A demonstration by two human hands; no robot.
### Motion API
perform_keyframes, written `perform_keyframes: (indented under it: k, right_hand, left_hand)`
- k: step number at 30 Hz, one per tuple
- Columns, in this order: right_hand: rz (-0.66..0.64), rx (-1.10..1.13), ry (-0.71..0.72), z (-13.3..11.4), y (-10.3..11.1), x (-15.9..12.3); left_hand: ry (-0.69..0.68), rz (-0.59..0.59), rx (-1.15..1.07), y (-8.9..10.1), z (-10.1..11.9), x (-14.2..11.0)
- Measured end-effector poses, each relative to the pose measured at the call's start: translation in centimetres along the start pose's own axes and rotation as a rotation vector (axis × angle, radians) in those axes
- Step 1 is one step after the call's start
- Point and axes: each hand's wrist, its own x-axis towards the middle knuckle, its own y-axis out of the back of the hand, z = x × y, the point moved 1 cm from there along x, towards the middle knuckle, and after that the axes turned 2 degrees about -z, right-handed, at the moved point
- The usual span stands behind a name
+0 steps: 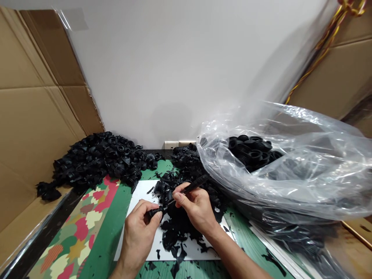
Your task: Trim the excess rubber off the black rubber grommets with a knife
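Observation:
My left hand [142, 224] is closed, its thumb and fingers pinching a small black ribbed rubber part [156, 211] above the white sheet. In my right hand [194, 205] is a slim black pen-shaped tool [196, 183], held like a pen. Its thin tip points down and left toward the rubber part; whether the two touch I cannot tell. Thin black rubber scraps [174, 236] lie scattered on the white sheet [154, 252] below both hands. More black ribbed pieces [164, 190] sit just beyond my fingers.
A heap of black rubber parts [95, 161] stands at the back left against cardboard [40, 97]. On the right, a clear plastic bag [305, 186] holds black ribbed parts [252, 151]. A camouflage-patterned strip [78, 228] lies on the green table [110, 236]. Behind rises a pale wall [186, 58].

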Motion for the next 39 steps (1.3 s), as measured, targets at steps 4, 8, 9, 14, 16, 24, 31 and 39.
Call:
perform_keyframes:
  k: [4,8,9,14,16,24,31,39]
  right_hand:
    - [-0.002,0.031,-0.041,0.1,0.2,0.3]
    - [0.005,0.088,-0.074,0.1,0.2,0.5]
    - [0.009,0.096,-0.074,0.1,0.2,0.5]
    - [0.007,0.101,-0.068,0.6,0.3,0.6]
    - [0.007,0.106,-0.067,0.8,0.3,0.6]
    - [-0.065,0.209,-0.024,0.0,-0.5,0.0]
    - [-0.128,0.141,0.070,0.3,-1.2,-0.7]
    - [-0.136,-0.104,0.253,0.0,-1.2,-0.7]
  left_hand:
    - [-0.038,0.015,-0.018,0.1,0.1,0.1]
    - [-0.048,0.028,-0.044,0.2,0.1,0.1]
    - [-0.045,0.030,-0.050,0.2,0.1,0.1]
    - [-0.033,0.046,-0.063,0.3,0.0,0.1]
    - [-0.030,0.053,-0.065,0.3,0.0,0.1]
    - [0.002,0.055,-0.091,0.3,0.2,0.2]
    - [-0.037,0.033,-0.076,0.3,0.3,0.2]
    - [-0.047,0.016,-0.064,0.2,0.3,0.2]
